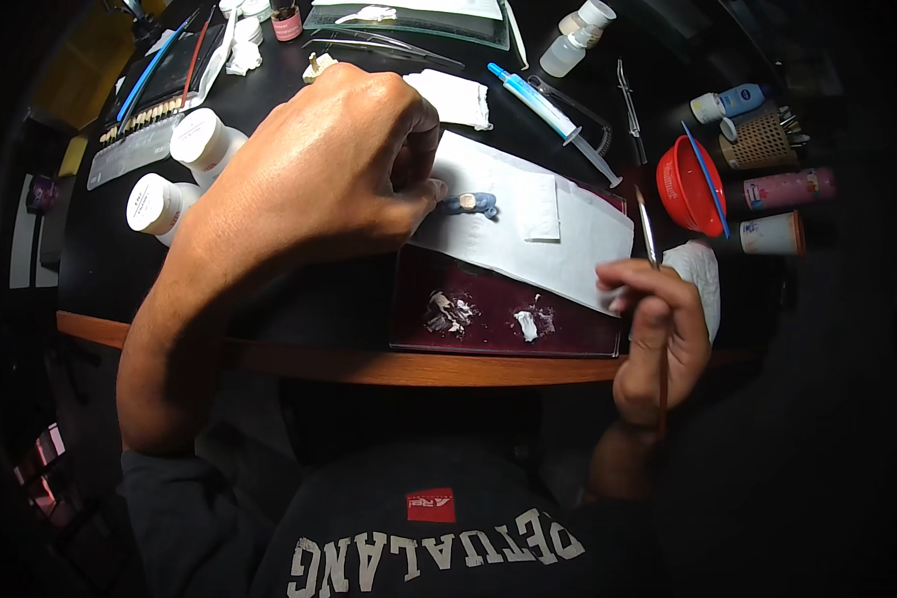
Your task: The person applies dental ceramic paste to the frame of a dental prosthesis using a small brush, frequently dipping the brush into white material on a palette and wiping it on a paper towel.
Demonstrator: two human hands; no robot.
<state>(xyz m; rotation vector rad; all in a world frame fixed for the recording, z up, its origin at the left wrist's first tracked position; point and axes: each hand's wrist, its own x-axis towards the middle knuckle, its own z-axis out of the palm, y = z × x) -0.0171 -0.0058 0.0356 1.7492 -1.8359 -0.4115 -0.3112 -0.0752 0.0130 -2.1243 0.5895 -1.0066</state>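
My left hand [354, 159] reaches over the worktop with its fingers pinched. At its thumb tip is a small blue-grey dental model piece [483, 205] with a cream tooth-shaped part, held by its left end above folded white tissue [593, 244]. Part of the grip is hidden behind the hand. My right hand [668, 334] holds a thin brush [651, 237] near the tissue's right end, tip upward and its reddish handle running down past the palm. Beneath the tissue lies a dark red slab [488, 337] with a beige smear [448, 312] and a white paste dab [528, 325].
Two white jars [156, 204] stand left of my forearm, near a shade-tab guide [135, 149]. A blue-and-clear syringe [543, 105], tweezers [394, 45] and a bottle [565, 53] lie or stand beyond. Right are a red bowl [680, 189] and a crumpled tissue [703, 274].
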